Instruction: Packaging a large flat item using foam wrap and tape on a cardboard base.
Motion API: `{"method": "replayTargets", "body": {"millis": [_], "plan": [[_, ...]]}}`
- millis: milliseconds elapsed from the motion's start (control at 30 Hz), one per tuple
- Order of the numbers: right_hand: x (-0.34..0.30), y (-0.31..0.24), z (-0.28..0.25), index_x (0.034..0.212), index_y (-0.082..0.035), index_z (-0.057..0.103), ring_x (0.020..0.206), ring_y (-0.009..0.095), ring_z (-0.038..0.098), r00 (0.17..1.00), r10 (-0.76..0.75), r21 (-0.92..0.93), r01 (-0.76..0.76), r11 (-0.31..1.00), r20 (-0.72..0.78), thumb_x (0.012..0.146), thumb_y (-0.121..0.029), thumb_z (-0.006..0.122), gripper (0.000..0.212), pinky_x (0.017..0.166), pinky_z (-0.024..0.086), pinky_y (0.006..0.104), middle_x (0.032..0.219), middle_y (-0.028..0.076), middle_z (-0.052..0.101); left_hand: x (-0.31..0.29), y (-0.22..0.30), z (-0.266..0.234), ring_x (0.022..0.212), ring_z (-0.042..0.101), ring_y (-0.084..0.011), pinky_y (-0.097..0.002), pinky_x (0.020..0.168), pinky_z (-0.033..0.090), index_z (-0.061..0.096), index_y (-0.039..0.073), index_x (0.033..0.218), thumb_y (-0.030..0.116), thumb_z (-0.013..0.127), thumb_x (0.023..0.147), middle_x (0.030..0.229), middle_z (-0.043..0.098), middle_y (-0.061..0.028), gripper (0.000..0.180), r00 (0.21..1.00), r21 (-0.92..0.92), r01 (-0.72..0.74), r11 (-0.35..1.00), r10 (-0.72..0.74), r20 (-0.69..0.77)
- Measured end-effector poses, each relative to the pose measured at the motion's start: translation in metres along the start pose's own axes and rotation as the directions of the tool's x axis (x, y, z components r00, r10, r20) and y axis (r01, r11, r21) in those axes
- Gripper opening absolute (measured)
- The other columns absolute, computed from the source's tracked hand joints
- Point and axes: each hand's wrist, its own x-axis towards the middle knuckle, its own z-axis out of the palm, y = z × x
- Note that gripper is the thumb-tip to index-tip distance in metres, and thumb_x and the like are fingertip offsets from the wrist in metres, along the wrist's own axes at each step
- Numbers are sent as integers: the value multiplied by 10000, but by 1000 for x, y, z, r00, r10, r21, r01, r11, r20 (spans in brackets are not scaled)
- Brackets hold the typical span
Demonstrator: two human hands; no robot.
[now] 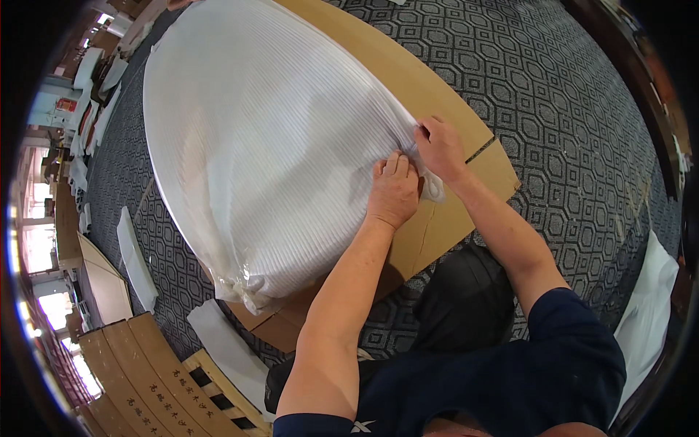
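Note:
A large panel-like piece, wholly covered in white ribbed foam wrap point(269, 138), lies on a flattened brown cardboard sheet point(455, 189). What is under the wrap is hidden. At its near right corner my left hand point(393, 191) presses curled fingers into gathered folds of the wrap. Just beyond and to the right, my right hand point(441, 149) is closed on the wrap's edge. A loose flap of foam point(432, 187) hangs out beside my left hand. Shiny clear tape point(239, 282) bunches the wrap at the near left corner.
Part of another person's hand point(180, 4) shows at the wrap's far end. Stacked brown cartons point(149, 371) stand at the lower left beside a wooden pallet point(229, 393). White foam strips point(136, 258) lie on the patterned grey carpet point(561, 138); white sheeting point(650, 298) is at the right.

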Motion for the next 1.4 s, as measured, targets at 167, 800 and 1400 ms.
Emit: {"method": "replayTargets", "body": {"millis": [167,800,1400], "plan": [[-11,-1,-5,1054,-41,737,750,239,630,992,-102,-11,102,995,-72,910,-58,701,150,689,513,335,933,70,710,2,2,1,1233,542,-327,-466,989,398,687,28,1018,251,680,885,1187,616,-151,260,1000,0,-21,1000,21,-11],[-35,18,-23,1230,2,701,1058,161,665,865,177,717,-490,495,469,1007,-6,517,290,976,531,272,1143,100,729,4,1,-5,1215,544,-298,-438,984,412,659,48,1051,265,684,905,1152,608,-121,263,998,-54,15,998,-11,66],[-78,41,-29,1302,-18,640,711,159,619,939,48,280,-150,948,341,872,-19,751,444,668,511,278,833,74,673,6,-1,-9,1252,537,-319,-461,1023,407,653,40,1081,283,709,891,1177,606,-133,314,997,-93,38,995,-31,72]]}}
